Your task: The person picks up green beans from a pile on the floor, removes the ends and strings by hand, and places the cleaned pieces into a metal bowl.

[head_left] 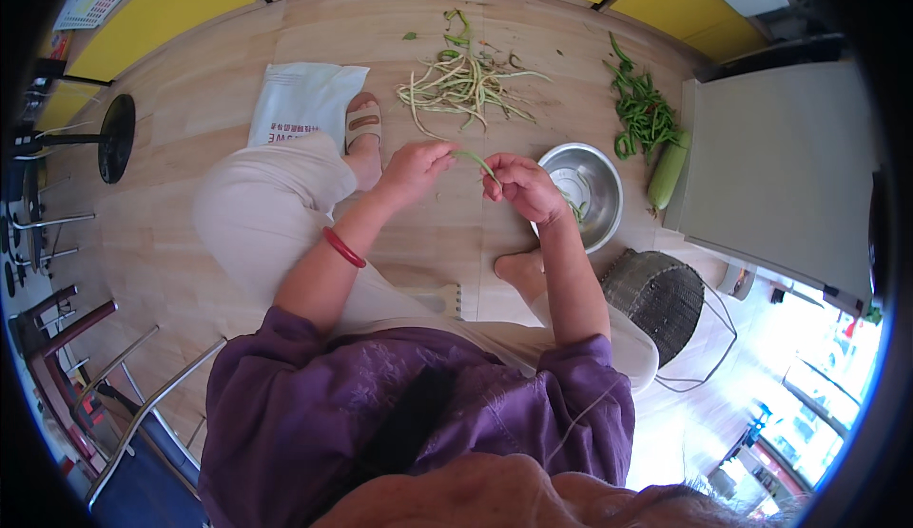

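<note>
A green bean is stretched between my two hands above the floor. My left hand, below a red bangle, pinches its left end. At its right end, my right hand has its fingers closed on the bean. Beyond the hands lies a loose pile of long pale-green beans on the wood-look floor. A round metal bowl stands beside my right hand and partly under that forearm. Several short green bean pieces show inside it.
Green peppers and a long pale-green gourd lie at the right, by a whitish cabinet. A dark woven basket sits near my right knee. A white plastic bag lies by my left foot. Metal-framed chairs stand lower left.
</note>
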`<state>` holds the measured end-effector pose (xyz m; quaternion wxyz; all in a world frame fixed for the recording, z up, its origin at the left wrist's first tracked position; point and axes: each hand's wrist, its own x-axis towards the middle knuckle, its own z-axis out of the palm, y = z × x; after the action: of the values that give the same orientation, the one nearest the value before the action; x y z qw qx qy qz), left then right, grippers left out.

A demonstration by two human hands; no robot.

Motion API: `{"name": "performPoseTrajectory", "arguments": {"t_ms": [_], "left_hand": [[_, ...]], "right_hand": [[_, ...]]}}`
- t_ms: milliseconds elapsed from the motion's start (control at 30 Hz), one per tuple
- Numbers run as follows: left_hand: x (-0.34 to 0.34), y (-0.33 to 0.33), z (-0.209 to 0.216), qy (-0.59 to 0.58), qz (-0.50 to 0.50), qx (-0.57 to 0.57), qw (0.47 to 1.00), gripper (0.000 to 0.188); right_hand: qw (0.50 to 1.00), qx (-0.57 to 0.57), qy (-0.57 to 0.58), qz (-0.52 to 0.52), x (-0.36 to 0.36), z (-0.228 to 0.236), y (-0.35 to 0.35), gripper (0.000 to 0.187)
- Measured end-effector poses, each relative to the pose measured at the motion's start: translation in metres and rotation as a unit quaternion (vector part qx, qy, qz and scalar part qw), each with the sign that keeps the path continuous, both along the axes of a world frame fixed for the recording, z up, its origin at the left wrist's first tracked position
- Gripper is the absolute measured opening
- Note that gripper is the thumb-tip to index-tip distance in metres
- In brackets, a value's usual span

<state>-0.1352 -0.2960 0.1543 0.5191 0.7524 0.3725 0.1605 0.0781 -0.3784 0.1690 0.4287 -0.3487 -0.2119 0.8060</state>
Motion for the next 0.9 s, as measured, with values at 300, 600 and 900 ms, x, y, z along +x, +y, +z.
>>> {"name": "performPoseTrajectory", "arguments": {"t_ms": [300,600,900], "left_hand": [[-0.013,-0.011,0.020,0.104,-0.068,0.282,0.951,0.014],[-0.021,-0.018,0.032,0.055,-0.035,0.215,0.974,0.010],[-0.030,-0.015,0.026,0.129,0.018,0.208,0.969,0.012]], "right_hand": [[0.887,0.006,-0.462,-0.006,-0.002,-0.006,-0.021,0.019],[0.872,0.155,-0.450,-0.109,-0.037,0.017,-0.009,0.023],[0.724,0.203,-0.656,0.065,-0.050,0.010,-0.012,0.021]]}}
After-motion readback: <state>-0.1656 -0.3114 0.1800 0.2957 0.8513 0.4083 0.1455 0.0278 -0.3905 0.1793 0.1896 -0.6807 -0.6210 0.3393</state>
